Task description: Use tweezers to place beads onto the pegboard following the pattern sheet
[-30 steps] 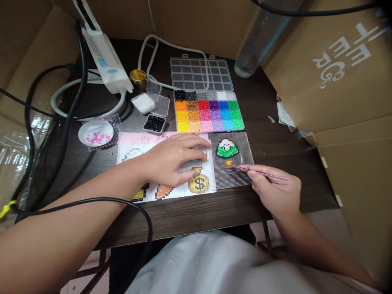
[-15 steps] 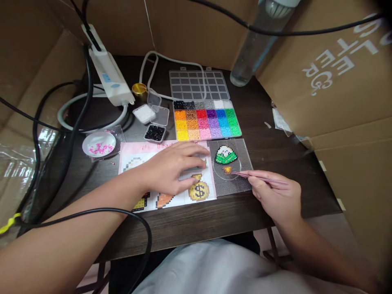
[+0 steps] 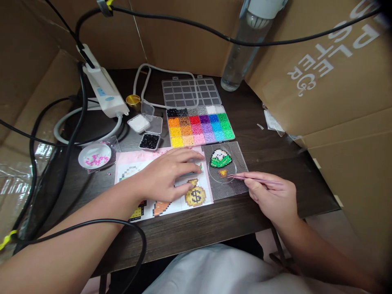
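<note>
My left hand (image 3: 174, 175) rests with fingers spread on a printed bead pattern sheet (image 3: 174, 210), beside a picture of a money bag. In my right hand (image 3: 272, 196) is a pair of pink tweezers (image 3: 260, 180), held closely between thumb and fingers. The tweezers' tips are at a small patch of orange and yellow beads (image 3: 223, 173) on a clear pegboard (image 3: 228, 192). Above that patch, a finished-looking white and green bead figure (image 3: 220, 158) with a dark outline lies on the same board. Whether a bead sits in the tips is too small to tell.
Behind the sheet stands an open bead box (image 3: 200, 128) with coloured compartments. Small boxes hold white beads (image 3: 139, 123) and black beads (image 3: 149, 141). A dish of pink beads (image 3: 94, 156), a power strip (image 3: 105, 90), a bottle (image 3: 239, 57) and black cables (image 3: 82, 98) surround the work.
The camera view has shifted, so everything sits slightly lower and to the left. Both hands keep nearly the same places on the sheet and board, with the tweezers still by the orange patch.
</note>
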A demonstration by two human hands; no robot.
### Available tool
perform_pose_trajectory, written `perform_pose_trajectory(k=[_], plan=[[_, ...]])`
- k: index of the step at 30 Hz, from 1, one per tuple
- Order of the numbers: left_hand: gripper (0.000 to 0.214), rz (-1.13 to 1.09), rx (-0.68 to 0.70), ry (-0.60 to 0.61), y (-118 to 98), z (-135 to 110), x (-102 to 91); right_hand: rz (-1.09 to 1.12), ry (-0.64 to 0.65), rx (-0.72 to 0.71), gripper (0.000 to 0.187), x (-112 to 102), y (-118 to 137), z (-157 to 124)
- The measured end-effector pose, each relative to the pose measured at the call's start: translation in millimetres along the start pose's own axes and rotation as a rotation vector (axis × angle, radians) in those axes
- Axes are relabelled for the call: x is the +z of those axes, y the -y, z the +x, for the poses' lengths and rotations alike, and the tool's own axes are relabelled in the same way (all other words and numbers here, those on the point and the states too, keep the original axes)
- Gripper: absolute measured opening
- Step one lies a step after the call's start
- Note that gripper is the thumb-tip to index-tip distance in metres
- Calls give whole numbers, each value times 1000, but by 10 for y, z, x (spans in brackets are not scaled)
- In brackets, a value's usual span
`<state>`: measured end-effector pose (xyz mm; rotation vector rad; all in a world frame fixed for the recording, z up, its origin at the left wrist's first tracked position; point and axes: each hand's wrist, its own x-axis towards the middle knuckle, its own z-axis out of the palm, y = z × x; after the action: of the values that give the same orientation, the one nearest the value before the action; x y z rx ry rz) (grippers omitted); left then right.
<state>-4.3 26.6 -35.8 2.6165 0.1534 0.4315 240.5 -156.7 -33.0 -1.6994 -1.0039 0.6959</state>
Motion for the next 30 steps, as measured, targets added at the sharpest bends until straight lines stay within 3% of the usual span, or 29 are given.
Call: perform_pose_trajectory(k=[7,10,14,17,21,25,30], plan=[[27,-11,-3,15,8,4,-4,127,-37,33,13,-49,45,-26],[27,-20,-7,9,9,-4,0,184,-113,-114,9,-81,233,135],[29,-54,-9,-16,-41,-32,-12,249,-140,-329,6,-21,551,626],[27,-66,-32,-23,-71,-59,-11,237,-48,-388,9,213,750,1052],[31,-66,-47,-47,-70,-87,7,173,109,-403,12,712,891,1410],[34,-91,-77,-42,-70,-104,17,151,181,-359,16,1072,796,1471],[34,-106,-86,-31,-70,-108,19,48,107,-391,13,1182,516,1419]])
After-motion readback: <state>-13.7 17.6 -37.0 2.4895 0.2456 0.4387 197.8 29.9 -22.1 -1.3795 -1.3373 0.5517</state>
